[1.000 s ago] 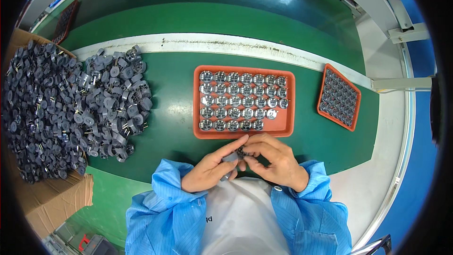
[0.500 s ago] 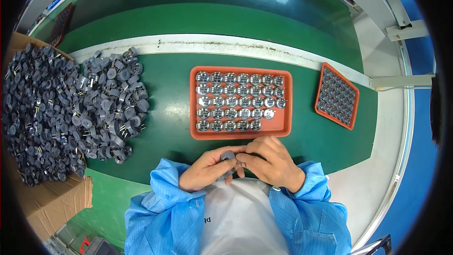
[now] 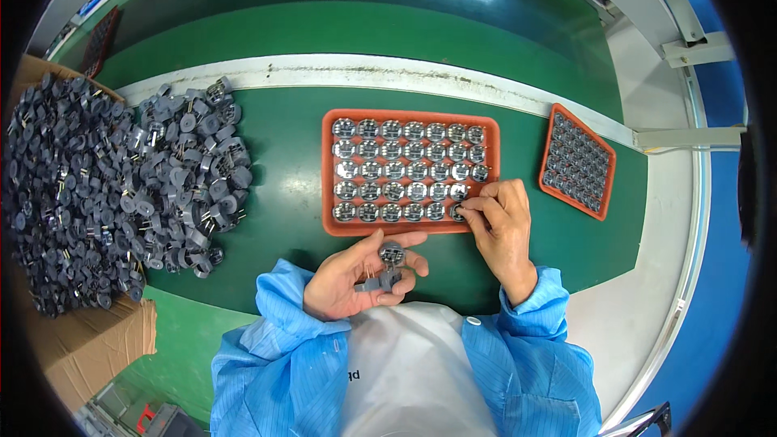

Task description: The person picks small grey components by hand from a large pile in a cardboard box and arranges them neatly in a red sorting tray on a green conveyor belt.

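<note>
My left hand [image 3: 344,279] is curled around a few small round grey components with metal pins, and one of these components [image 3: 392,254] faces up with its shiny inner side showing. With thumb and fingertips, my right hand [image 3: 500,222] pinches another round component [image 3: 457,211] at the front row of an orange tray [image 3: 330,186]. Rows of the same components, shiny side up, fill most of the tray. The right fingers hide part of the tray's near right corner.
To the left, a large heap of grey components [image 3: 190,170] spills from a cardboard box [image 3: 101,340] onto the green table [image 3: 283,125]. A second orange tray [image 3: 609,186] of components lies at the right. A white rail [image 3: 324,67] runs along the back.
My right hand has moved from beside my left hand up and right to the tray, bringing a component to its front row. My left hand has turned and opened somewhat, exposing the components in it.
</note>
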Available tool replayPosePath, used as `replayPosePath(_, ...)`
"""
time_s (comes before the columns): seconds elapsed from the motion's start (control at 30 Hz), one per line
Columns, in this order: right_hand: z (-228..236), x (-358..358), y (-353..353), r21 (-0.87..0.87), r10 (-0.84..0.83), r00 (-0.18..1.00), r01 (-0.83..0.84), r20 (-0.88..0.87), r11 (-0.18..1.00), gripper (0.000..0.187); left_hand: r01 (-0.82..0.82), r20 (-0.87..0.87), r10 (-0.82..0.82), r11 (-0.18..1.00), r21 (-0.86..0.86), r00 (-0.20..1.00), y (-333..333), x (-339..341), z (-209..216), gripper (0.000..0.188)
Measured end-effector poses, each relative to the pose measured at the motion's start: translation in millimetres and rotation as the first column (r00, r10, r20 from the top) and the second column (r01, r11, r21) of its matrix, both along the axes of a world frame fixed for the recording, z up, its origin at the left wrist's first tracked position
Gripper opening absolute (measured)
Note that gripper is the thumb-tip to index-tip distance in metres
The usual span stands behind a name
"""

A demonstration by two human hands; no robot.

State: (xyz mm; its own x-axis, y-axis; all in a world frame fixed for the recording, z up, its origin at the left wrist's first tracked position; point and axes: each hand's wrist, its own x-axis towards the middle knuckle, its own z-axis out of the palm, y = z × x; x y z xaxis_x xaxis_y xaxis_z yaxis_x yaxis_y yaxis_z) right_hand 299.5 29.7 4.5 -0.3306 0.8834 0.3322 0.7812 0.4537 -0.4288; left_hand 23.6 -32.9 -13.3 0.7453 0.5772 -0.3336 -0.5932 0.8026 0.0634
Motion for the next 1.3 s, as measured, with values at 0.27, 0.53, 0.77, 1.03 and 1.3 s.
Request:
replayPosePath(0.27, 32, -21, -18, -0.032, 0.342, 0.922, -0.354, -0.183, 0.935, 0.030, 0.121, -0.179, -0.088, 0.975, 0.186, 0.980, -5, 1, -3, 0.080)
replayPosePath(0.53, 22, -32, -37, -0.169, 0.563, 0.735, -0.652, -0.377, 0.739, 0.031, 0.315, -0.284, -0.195, 0.818, 0.481, 0.939, -8, -2, -1, 0.081)
replayPosePath(0.77, 25, -29, -28, -0.201, 0.456, 0.710, -0.633, -0.537, 0.748, 0.020, 0.280, -0.276, -0.153, 0.810, 0.515, 0.949, -8, 3, -4, 0.056)
replayPosePath(1.03, 27, -26, -38, -0.337, 0.079, 0.778, -0.359, -0.623, 0.870, 0.016, 0.096, -0.465, 0.286, 0.762, 0.641, 0.838, -20, 21, -3, 0.039)
replayPosePath(1.3, 33, 3, -8, -0.123, 0.017, 0.957, -0.056, -0.291, 0.991, 0.013, 0.207, -0.494, 0.110, 0.813, 0.544, 0.863, -4, 20, 6, 0.045)
